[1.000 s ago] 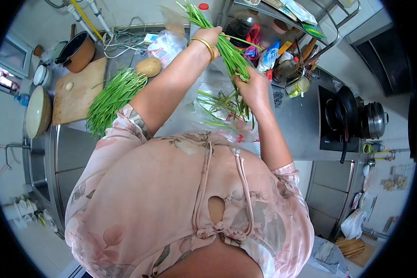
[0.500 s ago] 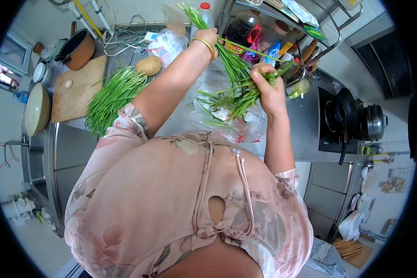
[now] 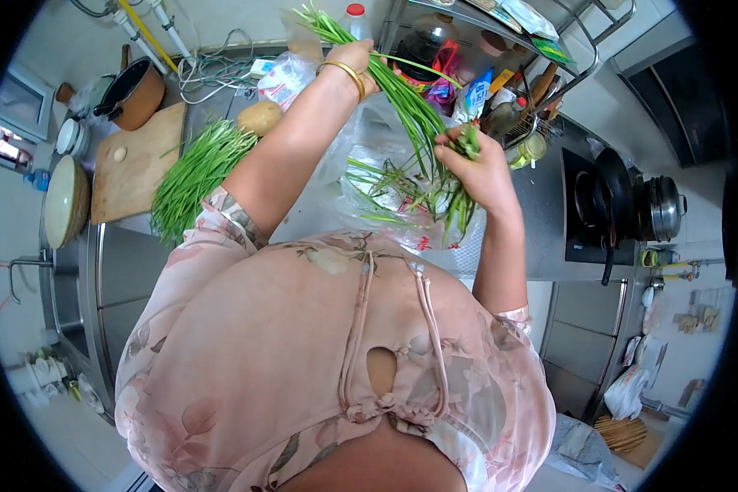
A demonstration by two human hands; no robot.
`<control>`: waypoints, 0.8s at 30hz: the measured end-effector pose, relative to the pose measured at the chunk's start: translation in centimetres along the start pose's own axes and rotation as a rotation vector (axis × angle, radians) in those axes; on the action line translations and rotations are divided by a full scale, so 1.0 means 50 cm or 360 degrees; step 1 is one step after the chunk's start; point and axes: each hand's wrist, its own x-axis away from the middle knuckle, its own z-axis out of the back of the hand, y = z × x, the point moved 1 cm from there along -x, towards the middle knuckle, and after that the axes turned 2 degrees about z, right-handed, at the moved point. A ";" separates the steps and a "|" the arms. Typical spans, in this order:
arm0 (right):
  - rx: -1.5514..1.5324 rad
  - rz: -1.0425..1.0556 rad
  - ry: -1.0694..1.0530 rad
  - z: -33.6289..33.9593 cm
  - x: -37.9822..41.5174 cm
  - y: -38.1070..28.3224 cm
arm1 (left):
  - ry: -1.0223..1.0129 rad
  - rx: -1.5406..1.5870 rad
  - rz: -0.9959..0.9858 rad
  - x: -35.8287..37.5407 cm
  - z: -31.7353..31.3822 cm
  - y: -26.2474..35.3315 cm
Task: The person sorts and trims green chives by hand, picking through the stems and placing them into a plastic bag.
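Observation:
A bunch of long green stalks (image 3: 408, 105) stretches between my two hands above a clear plastic bag. My left hand (image 3: 354, 66), with a gold bangle at the wrist, is closed round the upper part of the bunch. Toward the other end, my right hand (image 3: 476, 160) is closed on the stalks, and loose ends hang below it. More thin green and brownish bits lie on the plastic bag (image 3: 348, 139). A pile of green stalks (image 3: 197, 176) rests on the counter to the left, beside a potato (image 3: 260, 119).
A cutting board (image 3: 139, 168) with a small pale piece, an orange pot (image 3: 135, 94) and a large bowl (image 3: 66, 201) are at the left. Bottles and a metal rack (image 3: 586, 66) stand at the back right. A black pan (image 3: 611, 189) sits on the stove.
My left hand has shifted slightly to the left with the bunch. The fingers of my right hand have changed position on the stalks, whose loose ends now hang lower.

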 end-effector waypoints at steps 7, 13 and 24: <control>0.0625 0.0086 0.0195 -0.034 -0.060 0.008 | -0.0114 0.0000 -0.0004 -0.011 0.018 0.004; 0.0561 0.0206 0.0270 -0.016 -0.063 0.007 | -0.0249 0.0134 0.0148 0.022 0.020 0.011; 0.0633 0.0275 0.0062 -0.058 -0.047 -0.003 | -0.0179 0.0164 0.0185 0.012 0.015 -0.001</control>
